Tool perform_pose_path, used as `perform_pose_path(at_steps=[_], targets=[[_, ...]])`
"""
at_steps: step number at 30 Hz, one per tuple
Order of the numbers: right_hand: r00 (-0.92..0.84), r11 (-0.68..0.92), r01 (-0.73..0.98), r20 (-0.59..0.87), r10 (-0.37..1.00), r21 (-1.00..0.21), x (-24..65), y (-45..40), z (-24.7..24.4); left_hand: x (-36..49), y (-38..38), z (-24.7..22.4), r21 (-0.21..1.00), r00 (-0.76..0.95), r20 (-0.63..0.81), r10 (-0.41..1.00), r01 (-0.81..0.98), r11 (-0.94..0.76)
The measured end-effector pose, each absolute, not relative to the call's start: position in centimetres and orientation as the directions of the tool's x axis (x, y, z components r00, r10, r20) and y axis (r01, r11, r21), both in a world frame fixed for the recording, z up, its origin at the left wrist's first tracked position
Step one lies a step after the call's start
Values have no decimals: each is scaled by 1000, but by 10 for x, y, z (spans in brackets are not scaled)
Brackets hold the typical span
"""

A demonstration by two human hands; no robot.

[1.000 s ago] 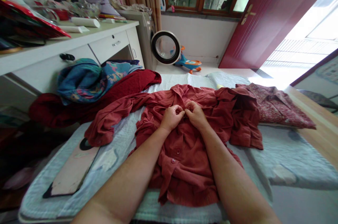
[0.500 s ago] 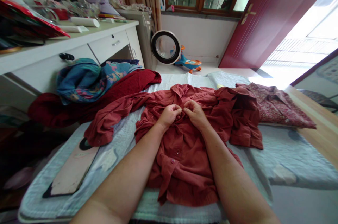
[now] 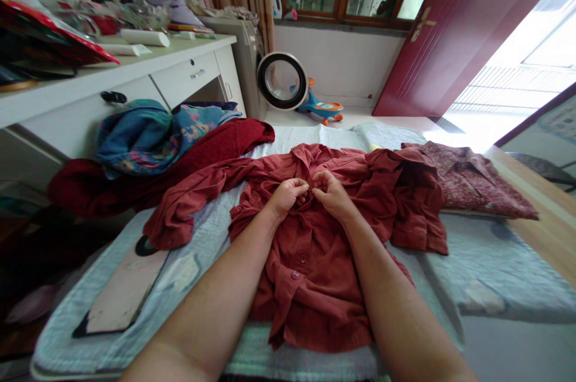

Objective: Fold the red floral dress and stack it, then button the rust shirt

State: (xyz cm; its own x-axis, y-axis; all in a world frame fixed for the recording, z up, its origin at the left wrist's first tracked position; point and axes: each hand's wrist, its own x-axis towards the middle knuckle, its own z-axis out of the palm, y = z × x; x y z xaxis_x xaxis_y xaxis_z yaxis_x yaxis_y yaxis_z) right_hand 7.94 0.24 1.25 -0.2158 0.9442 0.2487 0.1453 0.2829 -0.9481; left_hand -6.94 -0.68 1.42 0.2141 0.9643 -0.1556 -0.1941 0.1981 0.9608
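Note:
A rust-red button-up shirt (image 3: 310, 292) lies spread on a pale blue padded cloth (image 3: 198, 286), collar at the far side and sleeves out to both sides. My left hand (image 3: 291, 197) pinches the front edge of the shirt below the collar. Close beside it, my right hand (image 3: 332, 195) pinches the same front edge, its fingertips almost meeting the left ones. The bit of cloth between the fingertips is mostly hidden. Lower on the front, two buttons show, and the bottom part is rumpled and folded over.
A folded floral shirt (image 3: 477, 181) lies on the right. Dark red cloth (image 3: 243, 136) and blue printed clothing (image 3: 144, 136) are heaped on the left. A flat pale board (image 3: 128, 286) rests at front left. Behind stand a white desk (image 3: 180, 79) and a washing machine with its round door (image 3: 261, 79) ajar.
My fingers have shifted very slightly at the shirt's front edge, the right fingers curling a little. The shirt and everything around it stay in place.

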Motion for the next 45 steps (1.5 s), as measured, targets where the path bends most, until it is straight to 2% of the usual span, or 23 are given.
perform_pose_path(at_steps=[5,9,13,15,18,21,23,30,33,36,40,45], targets=[[-157,377,384,342,926,-843,83,2,12,-69,-7,14,974,246,-128,961,-151,169],[-16,418,512,479,878,-750,89,6,13,-65,-8,12,990,227,-98,969,-75,118],[104,378,633,557,824,-676,96,7,15,-61,-11,11,989,195,74,978,113,-97],[99,372,672,577,811,-640,97,7,17,-60,-15,12,930,184,199,963,276,-244],[50,402,694,597,801,-598,98,5,18,-59,-20,17,766,179,398,900,475,-433],[35,384,702,568,822,-600,97,4,18,-57,-24,22,607,204,558,805,561,-563],[45,353,710,540,840,-609,98,4,18,-56,-24,23,549,240,598,765,573,-608],[69,313,733,523,849,-604,105,9,19,-54,-29,24,583,325,523,788,537,-609],[13,250,795,427,904,-552,109,11,16,-53,-33,26,544,359,505,785,575,-612],[-57,183,875,280,958,-448,110,12,10,-53,-33,28,543,388,404,828,627,-559],[-58,131,926,208,976,-354,108,12,6,-54,-27,28,617,269,253,929,695,-369],[-37,82,957,165,986,-278,106,12,7,-50,-18,22,645,49,178,983,748,-154]])
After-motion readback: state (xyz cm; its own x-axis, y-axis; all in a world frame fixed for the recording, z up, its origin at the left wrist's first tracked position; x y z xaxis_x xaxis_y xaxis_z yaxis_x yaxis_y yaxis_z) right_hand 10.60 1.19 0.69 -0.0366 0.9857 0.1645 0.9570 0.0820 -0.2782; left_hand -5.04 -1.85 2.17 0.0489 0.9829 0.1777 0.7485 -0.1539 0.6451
